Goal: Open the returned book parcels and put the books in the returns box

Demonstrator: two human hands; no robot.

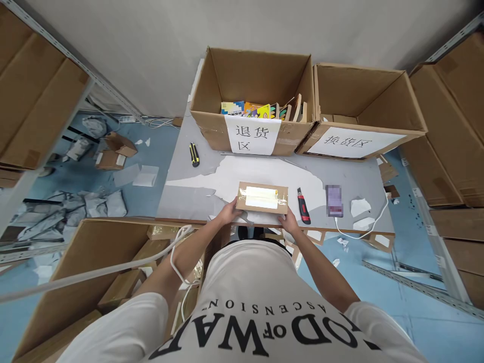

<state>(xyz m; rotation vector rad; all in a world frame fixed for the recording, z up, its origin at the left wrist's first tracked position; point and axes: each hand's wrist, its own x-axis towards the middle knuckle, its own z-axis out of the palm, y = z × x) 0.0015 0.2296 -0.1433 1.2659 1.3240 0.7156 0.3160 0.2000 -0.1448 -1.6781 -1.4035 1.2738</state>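
A small taped cardboard box (244, 204) with a white label on top is held level at the front edge of the table. My left hand (229, 212) grips its near left corner, and my right hand (289, 222) grips its near right corner. The fingers of both hands are partly hidden by the box. To the right of the box lies a red and black utility knife (303, 206). A yellow and black utility knife (194, 155) rests farther off on the left.
Two open cartons with paper signs stand at the back: the left carton (204, 128) contains several books. A phone (334, 201) with a white cable and torn paper (360, 206) lie at right. A large carton (86, 252) of parcels stands at lower left; shelves flank the table (181, 196).
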